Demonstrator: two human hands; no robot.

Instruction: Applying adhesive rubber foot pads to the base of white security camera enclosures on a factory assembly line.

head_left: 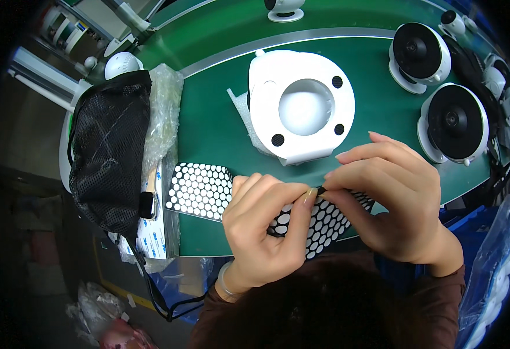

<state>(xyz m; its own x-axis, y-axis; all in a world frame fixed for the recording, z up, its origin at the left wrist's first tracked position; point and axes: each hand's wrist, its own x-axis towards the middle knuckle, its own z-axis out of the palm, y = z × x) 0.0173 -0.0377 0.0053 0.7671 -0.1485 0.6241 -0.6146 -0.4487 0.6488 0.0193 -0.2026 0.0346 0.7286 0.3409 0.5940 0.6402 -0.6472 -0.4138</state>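
Observation:
Just above the bench's near edge, my left hand [266, 227] is closed, thumb and index finger pinched at the upper edge of a black sheet with white round dots [323, 230]. My right hand [391, 198] meets it there, also pinching, its palm over part of the sheet. A small black piece [321, 190] shows between the fingertips of both hands; its exact shape is hidden. Beyond my hands lies a white rounded housing [260, 110] with a round opening and three black round pads [277, 140]. White foam wrap [244, 110] sticks out under its left side.
Another dotted sheet [199, 189] lies left of my hand on the green bench [208, 128]. A black mesh bag [109, 151] and bubble wrap [163, 116] line the left edge. White cameras with black fronts [419, 50] stand at the right. A blue bin with clear plastic [487, 262] is at lower right.

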